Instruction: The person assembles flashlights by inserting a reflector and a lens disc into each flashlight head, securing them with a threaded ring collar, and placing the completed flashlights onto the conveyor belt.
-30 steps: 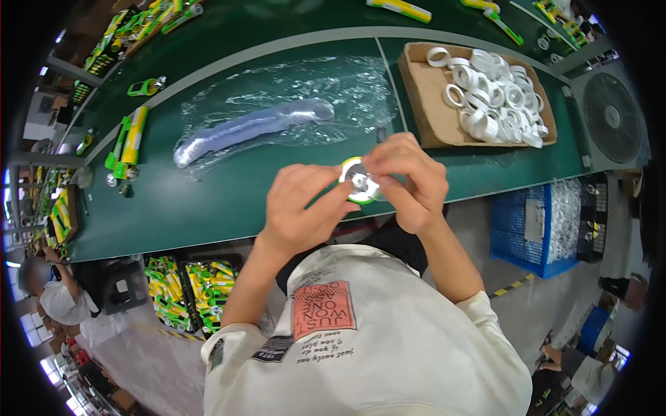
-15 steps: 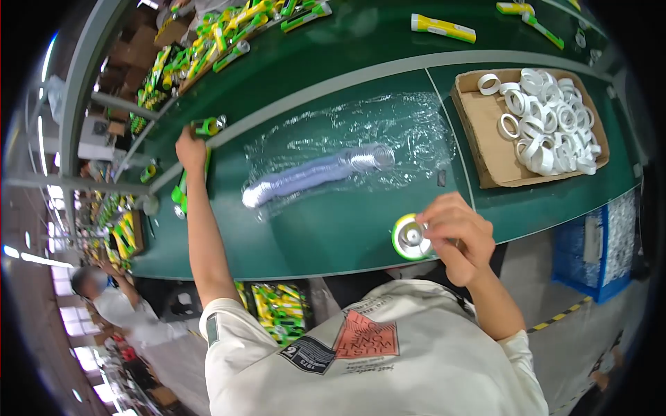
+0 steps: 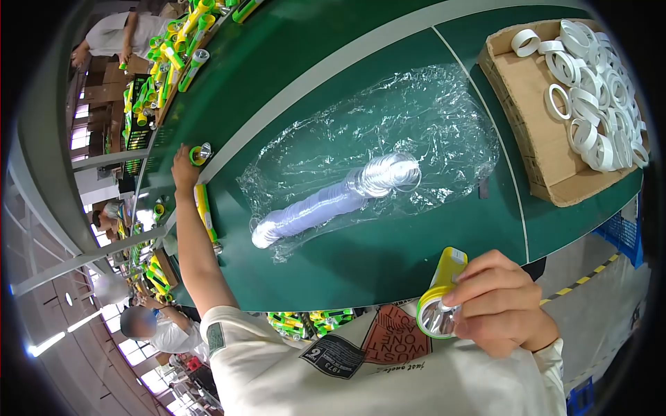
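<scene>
My right hand [image 3: 501,304] is closed on a yellow-green flashlight [image 3: 449,272] near the table's front edge, its silvery reflector facing me. My left hand [image 3: 184,170] reaches far left, its fingers at another flashlight head [image 3: 200,154]; the grip is partly hidden. Just below that hand lies a yellow flashlight [image 3: 205,210] on the green table [image 3: 333,267]. In the middle, a long stack of clear discs [image 3: 326,202] rests on crinkled plastic film [image 3: 451,104].
A cardboard box [image 3: 517,114] of white rings [image 3: 584,104] stands at the right. Piled flashlights [image 3: 170,59] lie at the upper left, beside a metal frame [image 3: 111,161]. Other people [image 3: 156,326] are at the left. More flashlights [image 3: 326,320] show below the front edge.
My left hand has left the flashlight in my right hand and reached out to the far left. My right hand has tilted its flashlight, so the yellow body now shows. The view has shifted.
</scene>
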Motion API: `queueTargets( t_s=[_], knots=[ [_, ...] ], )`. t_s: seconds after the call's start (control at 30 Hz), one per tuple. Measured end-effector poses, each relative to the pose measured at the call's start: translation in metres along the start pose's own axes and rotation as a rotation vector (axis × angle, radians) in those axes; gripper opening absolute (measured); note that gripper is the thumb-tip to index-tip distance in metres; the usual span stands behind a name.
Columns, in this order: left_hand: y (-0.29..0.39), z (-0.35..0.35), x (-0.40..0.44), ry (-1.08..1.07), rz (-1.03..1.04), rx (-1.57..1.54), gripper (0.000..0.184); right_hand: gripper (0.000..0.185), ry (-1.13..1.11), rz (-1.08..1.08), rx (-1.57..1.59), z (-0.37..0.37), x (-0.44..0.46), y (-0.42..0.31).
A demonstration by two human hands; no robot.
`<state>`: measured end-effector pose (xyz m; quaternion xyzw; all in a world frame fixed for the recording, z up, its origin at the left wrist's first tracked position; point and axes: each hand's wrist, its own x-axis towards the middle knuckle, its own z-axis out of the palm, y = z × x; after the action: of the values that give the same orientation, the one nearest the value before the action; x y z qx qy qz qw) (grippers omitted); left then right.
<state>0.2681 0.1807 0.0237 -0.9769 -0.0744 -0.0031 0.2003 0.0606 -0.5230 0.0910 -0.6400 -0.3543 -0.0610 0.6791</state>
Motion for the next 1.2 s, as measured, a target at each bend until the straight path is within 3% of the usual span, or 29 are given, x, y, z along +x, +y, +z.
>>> queueTargets(
  t_s=[0.2,0.33,0.43,0.67,0.83,0.9,0.97,1.03,1.13,1.2],
  knots=[
    [-0.005,-0.047,-0.015,0.291,0.061,-0.061,0.044,0.018,0.025,0.005,-0.012,0.0,0.004,0.002],
    [0.028,-0.111,-0.059,0.168,0.05,-0.14,0.051,0.02,0.037,-0.014,0.0,0.0,0.001,0.003],
    [0.046,-0.124,-0.091,-0.101,0.002,-0.259,0.054,0.024,0.071,-0.003,0.006,0.001,-0.001,0.002],
    [0.048,-0.078,-0.133,-0.324,-0.129,-0.268,0.061,0.028,0.153,-0.15,-0.016,0.009,-0.004,0.008],
    [0.046,-0.07,-0.154,-0.36,-0.266,-0.397,0.06,0.027,0.15,-0.168,-0.024,0.007,-0.011,0.008],
    [0.058,-0.085,-0.166,-0.23,-0.247,-0.165,0.063,0.022,0.163,-0.138,-0.019,0.006,-0.013,0.002],
    [0.108,-0.127,-0.187,0.123,-0.194,-0.382,0.048,0.02,0.167,-0.113,0.008,0.006,-0.018,0.002],
    [0.194,-0.196,-0.23,0.34,-0.06,-0.851,0.032,0.02,0.183,-0.129,0.008,0.006,-0.018,0.004],
    [0.293,-0.243,-0.299,0.649,0.468,-0.878,0.035,0.017,0.183,-0.095,0.011,0.01,-0.022,-0.001],
    [0.344,-0.256,-0.335,0.628,0.661,-0.971,0.03,0.017,0.17,-0.03,0.016,0.009,-0.023,-0.008]
  ],
)
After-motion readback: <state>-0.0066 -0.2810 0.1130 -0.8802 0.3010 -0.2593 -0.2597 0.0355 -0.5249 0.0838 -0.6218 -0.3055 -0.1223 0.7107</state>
